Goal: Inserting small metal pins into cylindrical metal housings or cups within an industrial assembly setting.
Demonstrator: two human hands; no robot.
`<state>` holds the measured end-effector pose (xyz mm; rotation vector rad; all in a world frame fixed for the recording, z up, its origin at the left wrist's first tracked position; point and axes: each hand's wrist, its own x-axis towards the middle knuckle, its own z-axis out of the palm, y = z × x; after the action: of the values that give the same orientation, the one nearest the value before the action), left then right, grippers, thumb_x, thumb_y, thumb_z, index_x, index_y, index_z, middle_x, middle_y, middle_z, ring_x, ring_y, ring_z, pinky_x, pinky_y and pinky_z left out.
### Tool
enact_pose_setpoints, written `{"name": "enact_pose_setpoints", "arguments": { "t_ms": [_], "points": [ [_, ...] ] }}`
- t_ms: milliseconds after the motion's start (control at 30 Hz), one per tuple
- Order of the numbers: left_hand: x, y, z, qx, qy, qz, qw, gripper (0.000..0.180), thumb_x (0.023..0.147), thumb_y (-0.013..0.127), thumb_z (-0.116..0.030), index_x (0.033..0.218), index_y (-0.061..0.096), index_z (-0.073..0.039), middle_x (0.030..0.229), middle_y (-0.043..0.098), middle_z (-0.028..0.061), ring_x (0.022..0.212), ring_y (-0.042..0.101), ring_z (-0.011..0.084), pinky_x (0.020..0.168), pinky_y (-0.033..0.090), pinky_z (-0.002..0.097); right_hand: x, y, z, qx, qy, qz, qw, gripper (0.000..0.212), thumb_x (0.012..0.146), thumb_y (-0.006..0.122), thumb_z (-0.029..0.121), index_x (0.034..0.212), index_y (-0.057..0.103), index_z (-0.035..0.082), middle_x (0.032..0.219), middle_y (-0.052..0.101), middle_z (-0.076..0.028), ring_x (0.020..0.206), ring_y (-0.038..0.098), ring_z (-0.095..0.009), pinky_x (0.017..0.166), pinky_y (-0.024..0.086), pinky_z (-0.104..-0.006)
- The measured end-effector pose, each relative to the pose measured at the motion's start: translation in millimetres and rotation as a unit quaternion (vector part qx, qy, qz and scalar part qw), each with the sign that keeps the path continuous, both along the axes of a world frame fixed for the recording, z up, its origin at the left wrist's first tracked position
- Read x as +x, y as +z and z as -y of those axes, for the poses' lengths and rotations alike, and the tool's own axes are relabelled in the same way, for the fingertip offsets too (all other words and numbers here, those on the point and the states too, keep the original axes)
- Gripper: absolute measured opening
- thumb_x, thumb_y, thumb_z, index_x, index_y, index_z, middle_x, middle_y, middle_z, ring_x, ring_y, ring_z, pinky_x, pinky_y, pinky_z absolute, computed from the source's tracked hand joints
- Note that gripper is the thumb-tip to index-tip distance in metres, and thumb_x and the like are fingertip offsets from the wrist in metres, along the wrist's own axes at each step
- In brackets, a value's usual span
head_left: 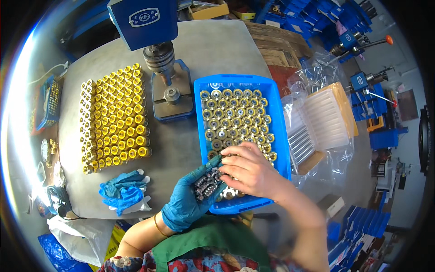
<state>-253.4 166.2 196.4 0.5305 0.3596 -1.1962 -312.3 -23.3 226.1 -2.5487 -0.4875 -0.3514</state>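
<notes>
My left hand (183,206), in a blue glove, is cupped palm up around a heap of small dark metal parts (207,185), too small to name surely. My bare right hand (249,171) reaches over that palm, its fingers bent and close together at the heap. Whatever its fingertips pinch is hidden. Both hands are above the near end of a blue plastic tray (280,136). Rows of round brass-coloured fittings (240,111) with dark or silvery centres stand upright in the tray, and my hands cover some of them.
Left of the tray stands a blue bench press (174,93) with a round metal seat. Farther left are rows of yellow-topped metal cylinders (120,115). Crumpled blue gloves (123,191) lie nearer me. Clear plastic wrapping with metal rods (301,145) sits right of the tray.
</notes>
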Motion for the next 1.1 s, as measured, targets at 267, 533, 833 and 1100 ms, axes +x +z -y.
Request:
{"name": "enact_pose_setpoints", "arguments": {
  "t_ms": [267,533,833,1100],
  "points": [
    [10,-2,-15,0.004,0.109,-0.067,0.992,0.036,0.098,0.041,-0.015,0.129,0.049,0.001,0.127,0.056,0.0170,0.120,0.053,0.0289,0.104,0.044,0.0400,17,-37,5,0.032,-0.045,0.040,0.998,0.018,0.074,0.071,0.010,0.089,0.064,0.002,0.097,0.062,-0.008,0.101,0.058,-0.023,0.089,0.042,-0.0402],
    [11,7,-15,-0.008,0.103,-0.076,0.992,0.039,0.098,0.041,-0.016,0.132,0.046,0.001,0.132,0.053,0.0153,0.123,0.051,0.0277,0.107,0.040,0.0405,11,-60,7,-0.106,-0.010,0.016,0.994,0.016,0.078,0.063,0.009,0.093,0.066,0.004,0.104,0.063,-0.007,0.108,0.056,-0.021,0.093,0.040,-0.0393],
    [-4,-8,-10,-0.018,-0.004,0.015,1.000,0.039,0.098,0.041,-0.021,0.131,0.048,-0.002,0.120,0.059,0.0099,0.110,0.058,0.0181,0.099,0.046,0.0365,-6,3,-10,-0.036,0.031,0.017,0.999,0.020,0.074,0.074,0.014,0.092,0.068,0.007,0.099,0.062,-0.004,0.106,0.058,-0.022,0.088,0.042,-0.0417],
    [-6,3,-6,-0.008,-0.010,-0.082,0.997,0.037,0.099,0.040,-0.022,0.129,0.051,-0.003,0.119,0.061,0.0110,0.110,0.059,0.0217,0.100,0.047,0.0386,-10,2,-7,-0.133,0.028,0.063,0.989,0.023,0.072,0.072,0.009,0.094,0.067,0.005,0.097,0.062,-0.003,0.106,0.059,-0.021,0.088,0.043,-0.0405]
  ]
}}
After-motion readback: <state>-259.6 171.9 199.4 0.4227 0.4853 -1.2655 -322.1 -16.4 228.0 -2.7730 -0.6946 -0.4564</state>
